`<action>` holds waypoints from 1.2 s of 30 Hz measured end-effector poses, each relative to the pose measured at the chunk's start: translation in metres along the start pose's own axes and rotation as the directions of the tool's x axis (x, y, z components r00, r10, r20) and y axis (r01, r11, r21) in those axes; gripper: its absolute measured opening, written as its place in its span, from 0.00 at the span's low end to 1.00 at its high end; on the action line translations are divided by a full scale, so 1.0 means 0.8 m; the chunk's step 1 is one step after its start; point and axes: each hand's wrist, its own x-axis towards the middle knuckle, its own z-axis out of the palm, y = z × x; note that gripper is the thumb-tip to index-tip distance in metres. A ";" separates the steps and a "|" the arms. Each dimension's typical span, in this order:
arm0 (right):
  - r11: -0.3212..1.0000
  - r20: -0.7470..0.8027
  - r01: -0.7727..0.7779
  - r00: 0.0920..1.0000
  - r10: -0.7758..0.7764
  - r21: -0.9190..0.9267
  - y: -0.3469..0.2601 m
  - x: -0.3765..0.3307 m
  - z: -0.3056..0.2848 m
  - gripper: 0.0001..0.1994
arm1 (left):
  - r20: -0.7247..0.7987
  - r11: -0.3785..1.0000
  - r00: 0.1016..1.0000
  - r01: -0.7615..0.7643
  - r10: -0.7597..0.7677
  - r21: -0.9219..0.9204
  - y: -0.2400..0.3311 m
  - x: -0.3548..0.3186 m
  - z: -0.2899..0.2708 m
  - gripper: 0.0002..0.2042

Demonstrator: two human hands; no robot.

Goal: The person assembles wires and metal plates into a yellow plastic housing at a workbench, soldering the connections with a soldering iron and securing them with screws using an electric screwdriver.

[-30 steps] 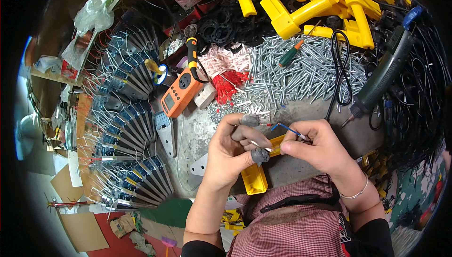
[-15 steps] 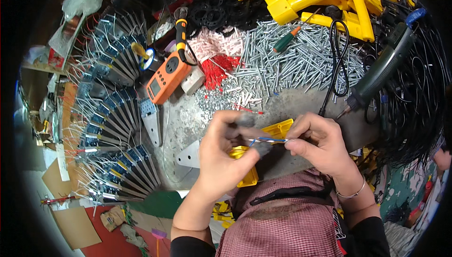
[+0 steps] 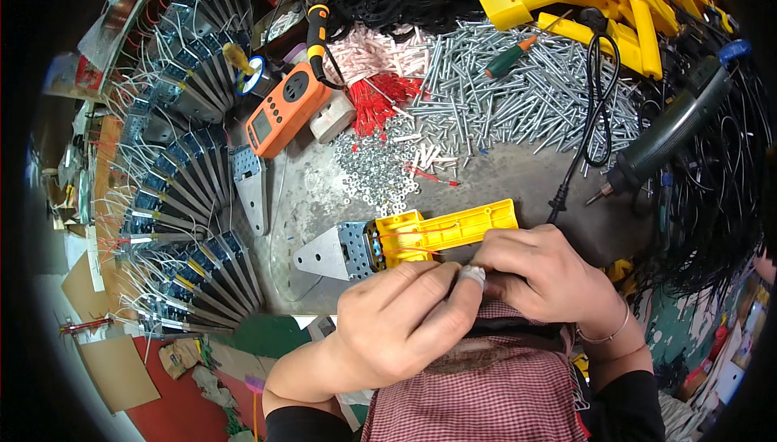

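My left hand (image 3: pixel 405 320) and my right hand (image 3: pixel 538 272) meet at the fingertips near the bench's front edge, both closed in a pinch. Whatever lies between the fingers is hidden. A pale wrapping (image 3: pixel 473 274) shows on a fingertip of the left hand. Just beyond the hands lies an open yellow plastic handle shell (image 3: pixel 473 225), with thin red wires running in it. To its left, a perforated metal bracket (image 3: pixel 354 249) joins a tapered grey metal plate (image 3: pixel 322 253) that points left.
Rows of similar plates with white wires (image 3: pixel 194 175) line the left. An orange socket meter (image 3: pixel 287 110), small nuts (image 3: pixel 376 167), red sleeves (image 3: pixel 376 102) and long screws (image 3: pixel 526 86) cover the back. A green electric screwdriver (image 3: pixel 672 130) and black cables (image 3: pixel 712 199) lie right.
Both hands have moved down toward me and closed together. The blue and white wires seen between them are now hidden. The yellow shell and metal plate have come into fuller view.
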 end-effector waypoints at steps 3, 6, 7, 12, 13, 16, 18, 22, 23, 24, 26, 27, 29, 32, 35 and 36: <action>0.988 -0.089 -0.154 0.984 0.153 0.004 -0.001 -0.021 -0.014 0.06 | -0.148 0.981 0.988 0.069 -0.042 0.181 -0.016 -0.011 -0.007 0.19; 0.796 -0.231 -0.233 0.878 0.419 0.559 -0.009 -0.030 -0.010 0.09 | 0.185 0.829 0.920 0.391 -0.345 -0.401 -0.002 0.006 -0.017 0.24; 0.797 -0.228 -0.230 0.881 0.414 0.559 -0.008 -0.029 -0.010 0.09 | 0.180 0.830 0.920 0.391 -0.347 -0.397 -0.003 0.013 -0.013 0.24; 0.721 -0.355 0.149 0.924 0.143 0.677 0.033 -0.023 0.012 0.11 | 0.127 0.930 0.927 0.363 -0.354 -0.053 -0.081 0.046 0.042 0.25; 0.744 -0.332 0.157 0.939 0.092 0.650 0.038 -0.028 0.014 0.11 | 0.195 0.951 0.931 0.299 -0.308 0.076 -0.084 0.049 0.051 0.24; 0.691 -0.273 -0.031 0.905 0.327 0.722 0.038 -0.032 0.025 0.11 | 0.268 0.963 0.936 0.177 -0.228 0.202 -0.092 0.057 0.071 0.21; 0.699 -0.274 -0.064 0.892 0.361 0.713 0.037 -0.026 0.035 0.12 | 0.268 0.969 0.945 0.135 -0.188 0.206 -0.094 0.064 0.076 0.19; 0.877 -0.278 -0.082 0.931 0.236 0.473 0.030 -0.015 0.038 0.11 | 0.366 0.974 0.920 0.060 -0.138 0.217 -0.101 0.073 0.072 0.20; 0.871 -0.303 -0.061 0.924 0.234 0.487 0.033 -0.013 0.038 0.10 | 0.305 0.986 0.948 0.046 -0.094 0.159 -0.104 0.072 0.068 0.19; 0.865 -0.327 -0.040 0.916 0.232 0.501 0.034 -0.011 0.038 0.10 | 0.299 0.985 0.949 0.050 -0.098 0.163 -0.103 0.068 0.060 0.19; 0.886 -0.359 -0.030 0.908 0.218 0.463 0.037 -0.004 0.034 0.08 | 0.064 0.960 0.973 0.229 -0.221 -0.164 -0.090 0.070 0.036 0.17; 0.904 -0.383 -0.017 0.902 0.198 0.427 0.036 -0.001 0.032 0.07 | -0.025 0.925 0.962 0.252 -0.270 -0.285 -0.082 0.064 0.025 0.16; 0.923 -0.326 -0.095 0.918 0.226 0.372 0.019 0.005 0.032 0.05 | -0.108 0.795 0.932 0.229 -0.345 -0.562 -0.074 0.036 0.014 0.15; 0.959 -0.279 -0.148 0.936 0.215 0.241 0.011 0.016 0.037 0.07 | -0.141 0.514 0.863 0.151 -0.485 -0.844 -0.053 0.013 0.016 0.13; 0.969 -0.469 -0.007 0.875 0.125 0.246 0.011 0.036 0.062 0.12 | -0.158 0.281 0.812 0.007 -0.562 -0.960 -0.049 0.000 0.031 0.13; 0.971 -0.457 -0.006 0.882 0.119 0.241 0.006 0.036 0.060 0.12 | -0.168 0.165 0.781 -0.085 -0.601 -0.983 -0.048 -0.005 0.035 0.13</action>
